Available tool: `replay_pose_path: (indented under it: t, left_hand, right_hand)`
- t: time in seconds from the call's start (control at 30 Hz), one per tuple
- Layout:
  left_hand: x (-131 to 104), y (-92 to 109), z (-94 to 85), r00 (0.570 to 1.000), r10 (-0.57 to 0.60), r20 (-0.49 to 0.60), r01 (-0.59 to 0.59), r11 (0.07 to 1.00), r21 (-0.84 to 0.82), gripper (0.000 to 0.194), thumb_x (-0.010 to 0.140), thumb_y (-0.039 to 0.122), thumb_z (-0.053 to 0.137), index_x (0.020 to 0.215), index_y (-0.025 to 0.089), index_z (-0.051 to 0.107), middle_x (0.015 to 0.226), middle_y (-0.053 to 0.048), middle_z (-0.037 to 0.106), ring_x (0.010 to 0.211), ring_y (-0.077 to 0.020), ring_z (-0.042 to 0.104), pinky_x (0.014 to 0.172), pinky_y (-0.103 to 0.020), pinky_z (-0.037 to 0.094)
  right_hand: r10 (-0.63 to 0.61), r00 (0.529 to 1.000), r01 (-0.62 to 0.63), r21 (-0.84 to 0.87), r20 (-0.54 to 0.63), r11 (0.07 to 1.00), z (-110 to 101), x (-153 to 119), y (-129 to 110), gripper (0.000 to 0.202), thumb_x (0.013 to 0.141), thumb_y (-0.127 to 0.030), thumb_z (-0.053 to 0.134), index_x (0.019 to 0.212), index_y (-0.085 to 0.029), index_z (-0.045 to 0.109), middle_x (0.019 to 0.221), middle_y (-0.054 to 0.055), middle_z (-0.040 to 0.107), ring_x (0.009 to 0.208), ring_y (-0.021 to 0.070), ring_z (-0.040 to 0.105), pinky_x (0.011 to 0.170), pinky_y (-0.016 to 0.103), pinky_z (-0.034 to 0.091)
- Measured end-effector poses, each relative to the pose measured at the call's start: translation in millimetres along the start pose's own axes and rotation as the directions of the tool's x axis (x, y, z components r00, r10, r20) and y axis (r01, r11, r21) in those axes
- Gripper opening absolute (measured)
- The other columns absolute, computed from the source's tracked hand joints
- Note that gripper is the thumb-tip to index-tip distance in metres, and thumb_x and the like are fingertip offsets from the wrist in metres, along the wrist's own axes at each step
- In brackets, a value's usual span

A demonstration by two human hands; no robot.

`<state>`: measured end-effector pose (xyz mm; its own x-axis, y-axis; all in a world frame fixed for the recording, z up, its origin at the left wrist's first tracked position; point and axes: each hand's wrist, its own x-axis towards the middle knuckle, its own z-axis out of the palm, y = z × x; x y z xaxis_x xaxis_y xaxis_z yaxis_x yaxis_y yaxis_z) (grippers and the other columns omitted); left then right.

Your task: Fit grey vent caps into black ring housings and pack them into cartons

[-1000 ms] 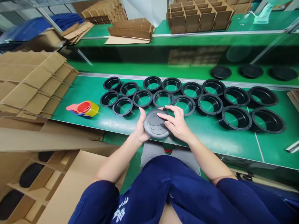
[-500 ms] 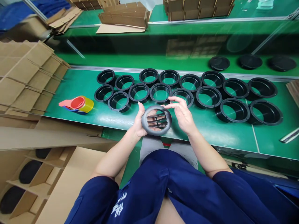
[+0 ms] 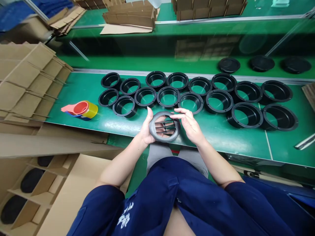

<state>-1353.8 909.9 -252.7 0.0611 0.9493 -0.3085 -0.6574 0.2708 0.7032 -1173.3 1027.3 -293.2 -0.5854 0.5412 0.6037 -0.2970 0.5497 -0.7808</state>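
My left hand (image 3: pixel 145 131) supports a round air vent (image 3: pixel 163 139) from the left and beneath. The vent has a smooth dark grey rim and black crosswise slats, with my left fingers visible behind them. My right hand (image 3: pixel 191 126) is at the vent's upper right, its fingers stretched out and the fingertips at the rim. Just past the hands, several black flanged rings (image 3: pixel 168 104) sit in two rough rows on the green bench (image 3: pixel 147 120). One black ring (image 3: pixel 197 110) lies right behind my right fingers.
Red, yellow and blue cups (image 3: pixel 91 109) lie nested at the left. Stacked cardboard dividers (image 3: pixel 31 78) rise beside them. A divided carton (image 3: pixel 64 196) with black round parts (image 3: pixel 31 180) stands lower left. Black discs (image 3: pixel 228 65) rest behind the rings, and a metal strip (image 3: pixel 305 142) lies right.
My right hand has moved slightly left and down, bringing its fingertips from just off the vent onto its upper right rim. My left hand still holds the vent in nearly the same place.
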Motion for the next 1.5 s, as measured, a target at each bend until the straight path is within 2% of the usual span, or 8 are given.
replay_pose_path:
  t: [0.33, 0.7, 0.93, 1.1, 1.23, 1.33, 1.4, 1.5]
  left_hand:
    - [3.2, -1.4, -2.5, 1.000, -0.028, 0.010, 0.028, 1.000, -0.011, 0.103, 0.086, 0.092, 0.026, 0.147, 0.014, 0.053, 0.130, -0.023, 0.068, 0.115, -0.0401, 0.068, 0.103, -0.060, 0.050]
    - [3.4, -1.4, 2.4, 0.998, -0.051, -0.034, 0.051, 0.999, -0.013, 0.099, 0.087, 0.090, 0.021, 0.139, 0.015, 0.060, 0.129, -0.022, 0.069, 0.114, -0.0396, 0.068, 0.099, -0.058, 0.052]
    - [3.6, -2.6, 2.1, 0.996, -0.061, -0.062, 0.061, 0.998, -0.002, 0.099, 0.086, 0.091, 0.024, 0.139, 0.016, 0.060, 0.127, -0.021, 0.070, 0.113, -0.0395, 0.069, 0.097, -0.058, 0.054]
    - [3.7, -1.5, 4.5, 0.991, -0.068, -0.114, 0.067, 0.998, -0.011, 0.098, 0.088, 0.090, 0.023, 0.139, 0.014, 0.060, 0.122, -0.021, 0.072, 0.109, -0.0390, 0.071, 0.092, -0.056, 0.057]
    - [5.9, 0.6, 5.6, 0.986, -0.011, -0.167, 0.008, 1.000, -0.018, 0.092, 0.092, 0.085, 0.029, 0.131, 0.011, 0.066, 0.112, -0.021, 0.075, 0.104, -0.0366, 0.073, 0.088, -0.050, 0.060]
    - [10.0, -1.1, 6.2, 0.972, 0.032, -0.234, -0.036, 0.999, -0.010, 0.081, 0.095, 0.078, 0.037, 0.123, 0.010, 0.070, 0.106, -0.018, 0.077, 0.101, -0.0323, 0.074, 0.091, -0.045, 0.060]
    - [14.0, -4.5, 8.3, 0.975, -0.002, -0.222, 0.000, 1.000, -0.010, 0.077, 0.095, 0.077, 0.041, 0.120, 0.012, 0.072, 0.104, -0.016, 0.078, 0.102, -0.0320, 0.074, 0.095, -0.046, 0.059]
    - [20.8, -10.8, 15.2, 0.990, -0.052, -0.132, 0.053, 0.999, 0.008, 0.077, 0.093, 0.079, 0.045, 0.126, 0.014, 0.069, 0.107, -0.017, 0.077, 0.111, -0.0349, 0.071, 0.099, -0.049, 0.057]
  right_hand:
    - [0.007, 1.000, -0.007, 0.020, -0.001, 1.000, 0.1, -5.2, 5.4, 0.055, 0.110, -0.060, 0.032, 0.121, -0.027, 0.075, 0.138, 0.008, 0.059, 0.136, 0.0253, 0.048, 0.120, 0.048, 0.035]
    - [0.035, 0.999, -0.035, -0.021, 0.022, 0.999, 0.0, -8.7, 4.9, 0.061, 0.108, -0.064, 0.028, 0.122, -0.028, 0.075, 0.138, 0.008, 0.060, 0.137, 0.0255, 0.049, 0.121, 0.049, 0.037]
    - [0.021, 1.000, -0.021, -0.002, 0.016, 1.000, -1.4, -9.1, 4.9, 0.056, 0.109, -0.060, 0.030, 0.124, -0.028, 0.074, 0.139, 0.008, 0.059, 0.137, 0.0256, 0.049, 0.120, 0.049, 0.038]
    - [-0.035, 0.999, 0.037, -0.070, 0.020, 0.997, -0.8, -11.7, 4.1, 0.058, 0.110, -0.058, 0.026, 0.143, -0.026, 0.062, 0.146, 0.010, 0.053, 0.140, 0.0267, 0.046, 0.122, 0.051, 0.037]
    - [-0.202, 0.962, 0.256, -0.357, 0.183, 0.898, 6.8, -22.4, 5.5, 0.075, 0.102, -0.073, 0.035, 0.152, -0.020, 0.052, 0.161, 0.016, 0.037, 0.152, 0.0337, 0.028, 0.125, 0.058, 0.030]
    - [-0.282, 0.900, 0.419, -0.479, 0.332, 0.772, 9.1, -27.9, 6.3, 0.080, 0.098, -0.075, 0.047, 0.147, -0.012, 0.055, 0.159, 0.022, 0.039, 0.154, 0.0362, 0.022, 0.127, 0.062, 0.025]
    - [-0.258, 0.895, 0.423, -0.512, 0.363, 0.748, 7.0, -26.9, 3.4, 0.083, 0.094, -0.074, 0.056, 0.146, -0.009, 0.053, 0.162, 0.026, 0.033, 0.156, 0.0378, 0.018, 0.126, 0.063, 0.024]
    - [-0.152, 0.903, 0.365, -0.533, 0.401, 0.764, 0.9, -19.2, -6.4, 0.104, 0.083, -0.078, 0.069, 0.156, -0.010, 0.039, 0.167, 0.028, 0.015, 0.157, 0.0413, 0.011, 0.124, 0.066, 0.026]
